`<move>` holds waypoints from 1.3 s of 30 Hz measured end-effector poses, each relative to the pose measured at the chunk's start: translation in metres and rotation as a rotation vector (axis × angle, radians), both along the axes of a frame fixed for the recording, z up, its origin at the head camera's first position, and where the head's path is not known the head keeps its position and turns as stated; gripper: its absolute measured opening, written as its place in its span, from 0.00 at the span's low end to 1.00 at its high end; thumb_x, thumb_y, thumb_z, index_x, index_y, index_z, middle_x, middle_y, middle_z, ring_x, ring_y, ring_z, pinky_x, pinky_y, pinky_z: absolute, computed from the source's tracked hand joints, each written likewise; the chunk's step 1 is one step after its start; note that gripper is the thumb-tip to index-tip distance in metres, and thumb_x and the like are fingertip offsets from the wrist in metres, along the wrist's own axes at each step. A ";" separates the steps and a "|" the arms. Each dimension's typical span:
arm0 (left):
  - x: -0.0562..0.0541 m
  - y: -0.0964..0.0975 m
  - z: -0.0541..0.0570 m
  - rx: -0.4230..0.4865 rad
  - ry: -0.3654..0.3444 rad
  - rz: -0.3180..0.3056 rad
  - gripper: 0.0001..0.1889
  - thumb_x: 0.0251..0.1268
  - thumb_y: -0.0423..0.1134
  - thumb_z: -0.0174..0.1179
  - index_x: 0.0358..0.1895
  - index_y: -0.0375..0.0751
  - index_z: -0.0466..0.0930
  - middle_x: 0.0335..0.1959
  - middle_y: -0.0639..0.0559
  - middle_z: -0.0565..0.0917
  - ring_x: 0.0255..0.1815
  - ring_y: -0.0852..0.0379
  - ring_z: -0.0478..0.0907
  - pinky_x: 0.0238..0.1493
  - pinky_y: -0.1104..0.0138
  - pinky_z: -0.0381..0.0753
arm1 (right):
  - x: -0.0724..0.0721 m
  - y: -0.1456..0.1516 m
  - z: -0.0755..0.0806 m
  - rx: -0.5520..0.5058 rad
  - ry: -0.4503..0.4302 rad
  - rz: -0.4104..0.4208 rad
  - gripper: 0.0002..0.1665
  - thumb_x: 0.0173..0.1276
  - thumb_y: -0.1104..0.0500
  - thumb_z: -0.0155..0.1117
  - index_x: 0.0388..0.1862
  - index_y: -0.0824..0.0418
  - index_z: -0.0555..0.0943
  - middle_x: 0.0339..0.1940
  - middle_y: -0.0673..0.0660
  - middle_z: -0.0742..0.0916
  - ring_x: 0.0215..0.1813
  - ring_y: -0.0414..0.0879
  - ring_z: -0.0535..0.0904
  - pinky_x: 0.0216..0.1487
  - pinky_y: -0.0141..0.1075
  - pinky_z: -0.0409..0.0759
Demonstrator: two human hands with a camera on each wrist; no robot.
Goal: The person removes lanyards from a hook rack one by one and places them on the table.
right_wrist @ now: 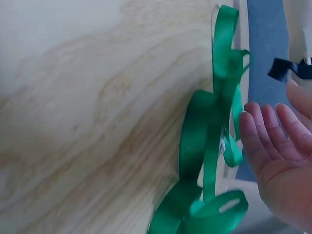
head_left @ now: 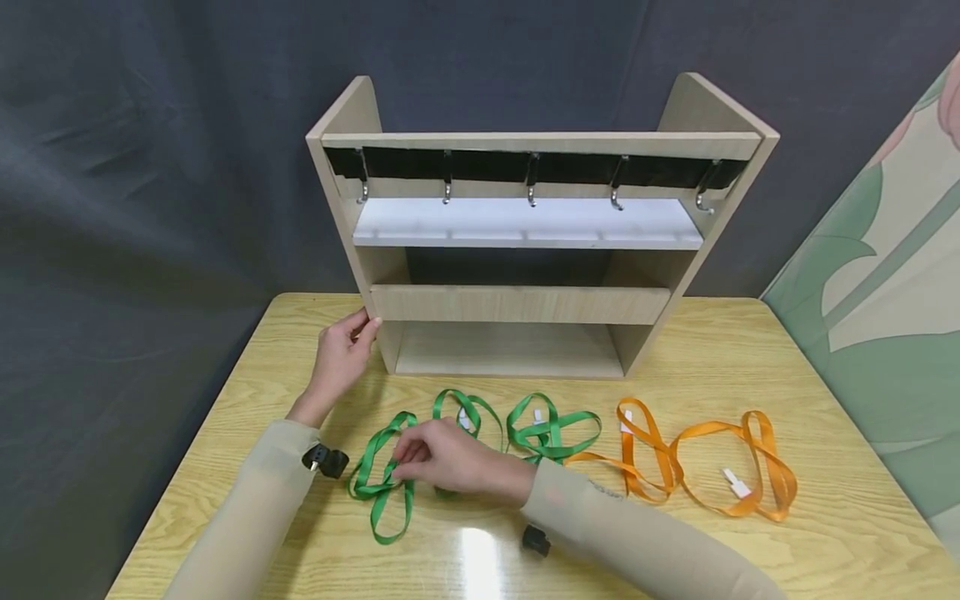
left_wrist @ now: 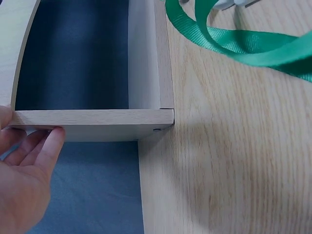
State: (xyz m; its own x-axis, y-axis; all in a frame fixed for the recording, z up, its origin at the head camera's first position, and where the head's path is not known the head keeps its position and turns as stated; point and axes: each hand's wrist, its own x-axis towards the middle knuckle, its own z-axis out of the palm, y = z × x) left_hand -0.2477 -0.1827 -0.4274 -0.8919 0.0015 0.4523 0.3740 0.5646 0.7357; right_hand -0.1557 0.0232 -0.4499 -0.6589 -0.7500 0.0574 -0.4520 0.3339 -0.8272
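My left hand (head_left: pixel 341 358) grips the front edge of the left side panel of a pale wooden rack (head_left: pixel 517 304). In the left wrist view its thumb and fingers lie on either side of that panel (left_wrist: pixel 92 117). Over the leftmost green ribbon lanyard (head_left: pixel 367 492) is my right hand (head_left: pixel 450 454), fingers loosely bent. The right wrist view shows those fingers (right_wrist: pixel 256 139) apart from the green ribbon (right_wrist: pixel 195 141), holding nothing. Two more green lanyards, a middle one (head_left: pixel 453 392) and a right one (head_left: pixel 553 432), lie looped on the table; my right hand partly covers the middle one.
Several metal hooks (head_left: pixel 532 192) hang from a black strip under the rack's top board, above a white shelf (head_left: pixel 525 223). Orange lanyards (head_left: pixel 782 479) with white clips (head_left: pixel 737 483) lie to the right. A dark cloth (head_left: pixel 150 250) stands behind the table (head_left: pixel 840 517).
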 end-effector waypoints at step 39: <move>0.003 -0.023 -0.012 -0.076 -0.057 -0.051 0.25 0.77 0.50 0.45 0.48 0.30 0.82 0.36 0.41 0.85 0.35 0.49 0.84 0.36 0.54 0.81 | -0.041 0.231 0.053 0.046 0.293 -0.446 0.09 0.62 0.58 0.70 0.38 0.61 0.82 0.33 0.49 0.84 0.35 0.44 0.80 0.34 0.38 0.81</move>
